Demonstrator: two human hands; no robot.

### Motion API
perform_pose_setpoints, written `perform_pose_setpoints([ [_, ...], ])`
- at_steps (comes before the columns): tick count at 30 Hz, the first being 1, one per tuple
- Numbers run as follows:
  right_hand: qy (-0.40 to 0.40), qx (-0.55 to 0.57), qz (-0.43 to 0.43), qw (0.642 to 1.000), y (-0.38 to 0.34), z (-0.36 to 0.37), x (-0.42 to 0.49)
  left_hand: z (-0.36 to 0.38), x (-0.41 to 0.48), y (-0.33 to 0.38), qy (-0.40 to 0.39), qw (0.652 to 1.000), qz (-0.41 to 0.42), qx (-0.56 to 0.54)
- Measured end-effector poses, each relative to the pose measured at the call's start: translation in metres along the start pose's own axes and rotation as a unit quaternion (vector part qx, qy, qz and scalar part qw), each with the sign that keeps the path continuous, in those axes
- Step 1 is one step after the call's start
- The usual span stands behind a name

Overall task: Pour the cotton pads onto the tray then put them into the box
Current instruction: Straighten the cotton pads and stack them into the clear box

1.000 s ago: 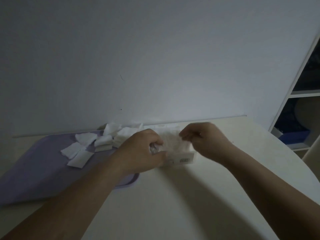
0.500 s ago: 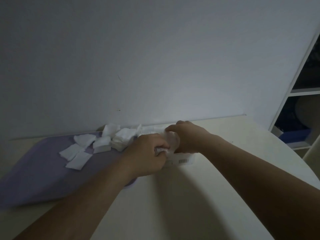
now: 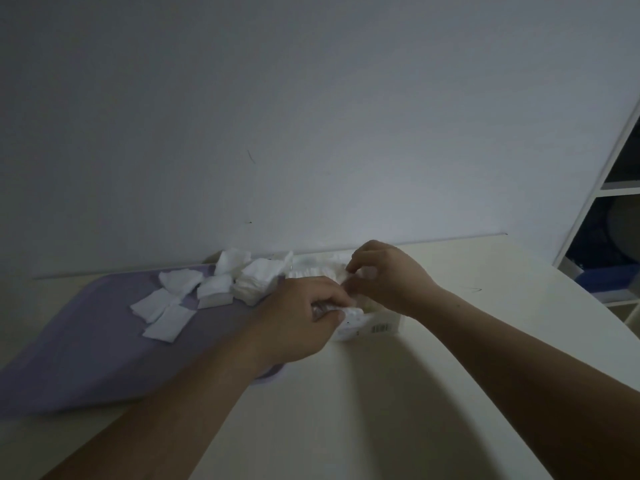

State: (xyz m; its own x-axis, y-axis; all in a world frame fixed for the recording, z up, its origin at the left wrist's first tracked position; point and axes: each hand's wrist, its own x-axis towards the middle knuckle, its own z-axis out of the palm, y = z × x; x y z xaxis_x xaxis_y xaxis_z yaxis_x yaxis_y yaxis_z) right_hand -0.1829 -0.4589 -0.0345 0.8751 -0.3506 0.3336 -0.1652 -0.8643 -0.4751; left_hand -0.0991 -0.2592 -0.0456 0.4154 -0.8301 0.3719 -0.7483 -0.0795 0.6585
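Dim room: bare grey wall (image 3: 311, 116), cream table (image 3: 433, 393), white shelving (image 3: 620, 188) at right.

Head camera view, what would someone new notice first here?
Both hands meet at the white box mid-table: the left hand and the right hand pinch something white at its top. Left of them, loose cotton pads lie scattered on the purple tray.

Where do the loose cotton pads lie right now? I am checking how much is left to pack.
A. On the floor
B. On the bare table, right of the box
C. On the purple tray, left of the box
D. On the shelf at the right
C: the loose cotton pads lie scattered on the purple tray, left of the box that both hands work at.
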Motion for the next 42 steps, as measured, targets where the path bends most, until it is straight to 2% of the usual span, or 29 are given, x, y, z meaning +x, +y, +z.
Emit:
perform_pose_setpoints([
  [3, 0.007, 0.012, -0.014, 1.0, -0.007, 0.001, 0.004, 0.002, -0.001, 0.003, -0.022, 0.999, -0.012, 0.039],
  [7, -0.039, 0.067, -0.028, 0.997, -0.012, -0.005, 0.01, 0.003, 0.001, 0.006, -0.063, 0.992, -0.031, 0.1],
  [9, -0.012, 0.102, -0.013, 0.995, -0.01, -0.013, 0.009, 0.001, 0.001, 0.006, -0.066, 0.994, -0.009, 0.091],
  [12, 0.107, 0.125, 0.09, 0.982, 0.002, -0.027, 0.005, -0.003, -0.002, 0.004, 0.013, 0.998, 0.021, 0.056],
  [14, 0.141, 0.082, 0.139, 0.977, 0.002, -0.035, -0.004, -0.008, -0.002, 0.002, 0.075, 0.994, 0.042, 0.072],
  [17, 0.165, 0.061, 0.112, 0.978, -0.016, -0.045, -0.025, -0.019, -0.005, 0.001, 0.095, 0.987, 0.031, 0.123],
  [19, 0.106, 0.045, 0.099, 0.988, -0.04, -0.048, -0.04, -0.023, -0.009, 0.0, 0.102, 0.982, 0.012, 0.16],
  [21, -0.005, -0.052, 0.097, 0.994, -0.062, -0.04, -0.047, -0.025, -0.014, 0.002, 0.109, 0.975, -0.034, 0.189],
  [24, -0.139, -0.142, 0.116, 0.973, -0.081, -0.021, -0.055, -0.024, -0.021, 0.001, 0.111, 0.965, -0.097, 0.217],
  [26, -0.178, -0.155, 0.12, 0.964, -0.086, -0.011, -0.06, -0.021, -0.026, 0.0, 0.104, 0.97, -0.109, 0.192],
  [32, -0.207, -0.112, 0.101, 0.967, -0.074, -0.015, -0.055, -0.012, -0.03, 0.002, 0.088, 0.966, -0.11, 0.215],
  [33, -0.17, -0.094, 0.094, 0.976, -0.071, -0.019, -0.053, -0.013, -0.031, 0.002, 0.088, 0.965, -0.104, 0.226],
  [35, -0.041, -0.066, 0.076, 0.994, -0.069, -0.025, -0.051, -0.015, -0.028, 0.005, 0.09, 0.961, -0.073, 0.252],
  [36, 0.002, -0.069, 0.068, 0.995, -0.07, -0.025, -0.05, -0.014, -0.026, 0.008, 0.077, 0.961, -0.06, 0.258],
  [37, 0.012, -0.079, 0.047, 0.996, -0.072, -0.023, -0.05, -0.012, -0.025, 0.01, 0.044, 0.962, -0.054, 0.263],
  [40, -0.089, -0.154, -0.003, 0.984, -0.076, -0.005, -0.054, -0.003, -0.018, 0.014, -0.098, 0.945, -0.051, 0.307],
  [42, -0.111, -0.189, 0.027, 0.975, -0.067, 0.004, -0.05, 0.0, -0.015, 0.013, -0.138, 0.939, -0.07, 0.308],
])
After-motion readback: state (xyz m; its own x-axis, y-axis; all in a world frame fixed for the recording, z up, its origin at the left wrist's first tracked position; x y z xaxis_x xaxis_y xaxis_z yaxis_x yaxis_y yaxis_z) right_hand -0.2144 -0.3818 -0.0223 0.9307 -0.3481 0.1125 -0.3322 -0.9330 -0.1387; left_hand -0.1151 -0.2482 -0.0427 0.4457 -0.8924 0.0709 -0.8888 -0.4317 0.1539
